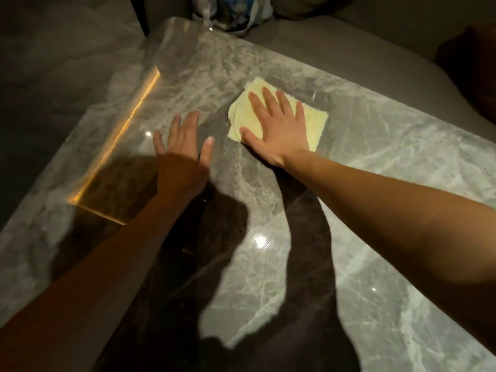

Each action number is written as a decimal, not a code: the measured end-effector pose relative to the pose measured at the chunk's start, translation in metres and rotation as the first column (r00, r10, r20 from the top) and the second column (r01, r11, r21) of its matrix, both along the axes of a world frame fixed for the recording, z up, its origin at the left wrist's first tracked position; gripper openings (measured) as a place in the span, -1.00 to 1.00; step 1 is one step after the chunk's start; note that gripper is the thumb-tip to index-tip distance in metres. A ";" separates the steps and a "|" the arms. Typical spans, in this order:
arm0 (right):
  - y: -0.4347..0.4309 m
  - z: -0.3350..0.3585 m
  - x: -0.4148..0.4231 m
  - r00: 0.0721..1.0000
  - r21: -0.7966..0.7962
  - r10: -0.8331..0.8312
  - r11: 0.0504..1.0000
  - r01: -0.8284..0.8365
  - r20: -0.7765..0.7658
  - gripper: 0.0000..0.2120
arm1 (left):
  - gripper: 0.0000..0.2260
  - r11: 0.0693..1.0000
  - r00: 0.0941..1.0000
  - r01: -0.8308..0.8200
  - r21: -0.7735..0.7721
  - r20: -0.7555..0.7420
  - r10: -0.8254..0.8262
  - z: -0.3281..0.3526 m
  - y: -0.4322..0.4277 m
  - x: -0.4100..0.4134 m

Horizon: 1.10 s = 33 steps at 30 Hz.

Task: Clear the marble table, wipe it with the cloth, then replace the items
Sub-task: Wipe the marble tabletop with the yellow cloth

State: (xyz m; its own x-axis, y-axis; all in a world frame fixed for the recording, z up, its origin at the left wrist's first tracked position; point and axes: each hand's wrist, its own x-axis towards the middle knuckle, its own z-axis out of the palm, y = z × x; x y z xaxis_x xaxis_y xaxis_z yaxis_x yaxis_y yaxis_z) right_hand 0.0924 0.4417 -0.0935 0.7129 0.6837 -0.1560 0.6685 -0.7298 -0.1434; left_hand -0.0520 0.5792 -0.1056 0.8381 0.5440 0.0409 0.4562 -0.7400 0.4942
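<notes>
The grey marble table (375, 183) fills most of the view, glossy and veined. A folded yellow cloth (314, 124) lies flat on it, past the middle. My right hand (273, 127) presses flat on the cloth, fingers spread, palm down. To the left of it is my left hand (182, 151), fingers apart and holding nothing, flat on or just over the bare marble. Both forearms stretch in from the bottom edge and throw dark shadows on the tabletop.
A grey sofa (349, 49) runs along the far and right sides of the table. A bag with blue and white print (236, 12) sits on it beyond the table's far corner. The floor at the left is dark.
</notes>
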 end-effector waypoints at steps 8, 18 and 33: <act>0.000 0.001 -0.097 0.978 0.014 0.205 0.979 -0.204 -0.035 -0.29 | -0.56 0.958 0.965 0.007 -0.288 0.255 0.070 0.011 0.000 -0.016; -0.033 -0.007 -0.106 0.923 0.030 0.385 0.922 -0.385 0.006 -0.29 | -0.58 0.994 0.993 0.106 -0.013 -0.050 -0.107 0.005 0.039 -0.056; 0.074 -0.004 0.058 0.987 -0.017 -0.162 0.987 0.162 0.021 -0.29 | -0.45 0.994 0.992 0.110 -0.013 0.070 -0.109 0.000 0.047 -0.065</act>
State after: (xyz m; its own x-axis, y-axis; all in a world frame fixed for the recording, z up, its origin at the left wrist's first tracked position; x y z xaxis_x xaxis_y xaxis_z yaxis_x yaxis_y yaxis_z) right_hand 0.1500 0.5154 -0.0974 0.8172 0.5559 -0.1524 0.5436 -0.8312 -0.1171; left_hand -0.1174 0.6261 -0.1052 0.8882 0.4501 0.0922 0.3373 -0.7751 0.5342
